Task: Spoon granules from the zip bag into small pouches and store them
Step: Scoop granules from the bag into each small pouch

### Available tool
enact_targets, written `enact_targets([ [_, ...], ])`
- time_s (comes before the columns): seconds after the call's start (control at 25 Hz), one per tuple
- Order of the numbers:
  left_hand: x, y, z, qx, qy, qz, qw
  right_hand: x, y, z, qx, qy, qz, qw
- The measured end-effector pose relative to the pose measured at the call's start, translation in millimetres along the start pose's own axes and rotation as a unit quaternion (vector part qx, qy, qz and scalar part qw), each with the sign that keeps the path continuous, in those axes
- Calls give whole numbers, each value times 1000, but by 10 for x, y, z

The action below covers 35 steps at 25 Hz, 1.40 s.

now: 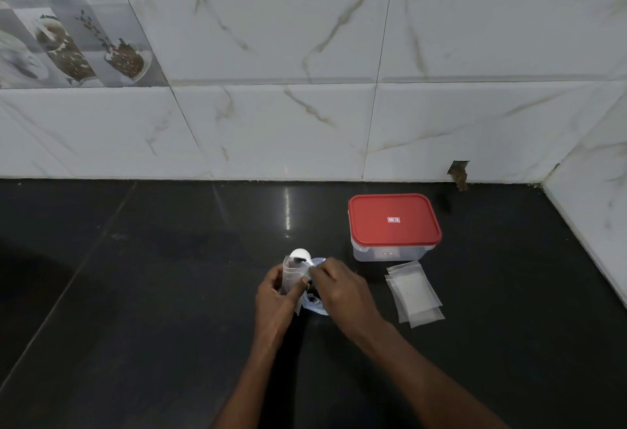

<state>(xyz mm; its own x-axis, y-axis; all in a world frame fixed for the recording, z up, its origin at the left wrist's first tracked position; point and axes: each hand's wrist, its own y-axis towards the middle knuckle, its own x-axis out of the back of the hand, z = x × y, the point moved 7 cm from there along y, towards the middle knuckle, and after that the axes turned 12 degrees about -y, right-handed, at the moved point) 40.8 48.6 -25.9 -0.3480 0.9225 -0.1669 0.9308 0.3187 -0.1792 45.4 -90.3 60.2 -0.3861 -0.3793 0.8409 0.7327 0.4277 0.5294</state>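
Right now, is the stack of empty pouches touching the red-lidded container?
Apart. The head view shows a strip of dark counter between the stack of empty pouches and the red-lidded container.

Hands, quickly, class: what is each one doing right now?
Left hand: closed on a small pouch, held upright.
Right hand: closed on a white spoon, tipped at the pouch mouth.

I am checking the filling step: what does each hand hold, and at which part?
Left hand: small translucent plastic pouch, gripped around its side. Right hand: white plastic spoon, fingers on its handle end.
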Motion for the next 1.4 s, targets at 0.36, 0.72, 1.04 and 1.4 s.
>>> enact_targets([
  [0.36, 11, -20, -34, 0, 17, -3, 1000, 67, -24, -232, -140, 117, -69, 981],
  [0.72, -18, -111, -193, -25, 14, -8, 1000, -434, -311, -527, -230, -3, 211, 950],
  [1.04, -212, -181, -403, -68, 27, 15, 997, 63, -177, -542, -308, 320, 64, 893],
  [1.4, -496, -321, -423, -40, -32, 53, 997, 28, -212, -652, -403, 378, 78, 830],
])
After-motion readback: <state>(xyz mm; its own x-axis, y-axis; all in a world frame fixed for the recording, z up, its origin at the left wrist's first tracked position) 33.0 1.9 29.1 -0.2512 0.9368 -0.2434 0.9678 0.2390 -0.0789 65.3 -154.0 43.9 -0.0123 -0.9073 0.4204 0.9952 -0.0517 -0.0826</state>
